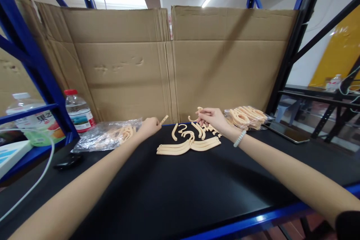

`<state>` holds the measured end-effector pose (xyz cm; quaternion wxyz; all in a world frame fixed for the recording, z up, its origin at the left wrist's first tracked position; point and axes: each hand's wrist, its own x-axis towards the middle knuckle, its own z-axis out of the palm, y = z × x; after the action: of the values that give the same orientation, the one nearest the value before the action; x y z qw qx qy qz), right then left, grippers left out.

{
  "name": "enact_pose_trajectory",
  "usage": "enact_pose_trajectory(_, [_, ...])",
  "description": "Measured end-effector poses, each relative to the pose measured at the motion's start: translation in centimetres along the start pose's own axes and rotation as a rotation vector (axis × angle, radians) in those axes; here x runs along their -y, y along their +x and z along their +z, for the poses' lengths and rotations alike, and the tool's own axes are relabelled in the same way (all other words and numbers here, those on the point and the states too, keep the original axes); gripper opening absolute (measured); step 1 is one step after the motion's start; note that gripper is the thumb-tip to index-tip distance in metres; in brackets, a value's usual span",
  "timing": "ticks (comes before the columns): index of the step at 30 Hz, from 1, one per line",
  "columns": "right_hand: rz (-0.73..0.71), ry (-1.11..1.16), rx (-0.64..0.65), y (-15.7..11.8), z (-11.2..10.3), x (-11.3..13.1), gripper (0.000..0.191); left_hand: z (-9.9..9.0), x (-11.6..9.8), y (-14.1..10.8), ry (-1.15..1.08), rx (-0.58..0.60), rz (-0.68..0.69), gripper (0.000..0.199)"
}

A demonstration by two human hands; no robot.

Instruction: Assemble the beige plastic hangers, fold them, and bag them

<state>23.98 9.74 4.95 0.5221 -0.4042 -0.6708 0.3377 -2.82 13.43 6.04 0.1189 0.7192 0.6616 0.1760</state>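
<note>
My left hand (150, 126) is closed on a small beige strip (164, 120) that sticks out past its fingertips, beside a clear bag. My right hand (209, 117) pinches a beige hook (192, 119) above several small beige pieces (216, 132). Between and below the hands, assembled beige hangers (189, 146) lie together on the black table (180, 191). Behind them are a loose hook (182, 128) and a curved arm piece (174, 132). More curved arm pieces (201, 130) lie just under my right hand.
On the left are a plastic bag of beige parts (108, 135), a black mouse (68, 161) and a red-capped bottle (79, 112). On the right lie bagged parts (246, 117) and a phone (288, 132). Cardboard (126, 71) stands behind the table.
</note>
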Motion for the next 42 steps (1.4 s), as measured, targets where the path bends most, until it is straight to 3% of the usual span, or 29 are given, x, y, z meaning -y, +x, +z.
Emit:
enact_pose_trajectory(3, [0.023, 0.100, -0.018, -1.9, -0.7, 0.7, 0.024, -1.1, -0.5, -2.1, -0.166, -0.030, 0.048, 0.018])
enact_pose_trajectory(5, [0.032, 0.191, -0.037, -2.8, -0.3, 0.8, 0.024, -0.8, -1.3, -4.2, -0.302, -0.022, 0.100, 0.020])
enact_pose_trajectory(9, [0.122, 0.478, -0.029, -4.7, 1.8, 0.4, 0.024, 1.7, -2.6, -8.8, -0.533, 0.071, 0.205, 0.028])
enact_pose_trajectory(12, [0.181, 0.496, 0.030, -6.4, 3.1, 0.0, 0.024, 4.1, -2.7, -11.2, -0.957, 0.189, 0.260, 0.032])
enact_pose_trajectory(18, [0.158, 0.526, 0.091, -8.2, 3.8, -0.8, 0.031, 6.5, -2.0, -12.5, -1.216, 0.113, 0.191, 0.030])
enact_pose_trajectory(20, [0.162, 0.518, 0.099, -8.2, 3.8, -1.0, 0.033, 6.6, -2.0, -12.5, -1.249, 0.086, 0.192, 0.029])
enact_pose_trajectory(25, [0.181, 0.466, 0.143, -8.2, 3.9, -1.1, 0.016, 6.6, -2.0, -12.8, -1.212, 0.015, 0.230, 0.023])
enact_pose_trajectory(38, [0.282, 0.559, 0.193, -8.3, 3.8, -1.0, 0.014, 6.4, -1.9, -13.2, -0.996, -0.094, 0.356, 0.009])
enact_pose_trajectory(42, [0.354, 0.608, 0.288, -8.4, 3.8, -0.7, 0.016, 6.4, -1.9, -13.3, -0.925, -0.150, 0.436, 0.005])
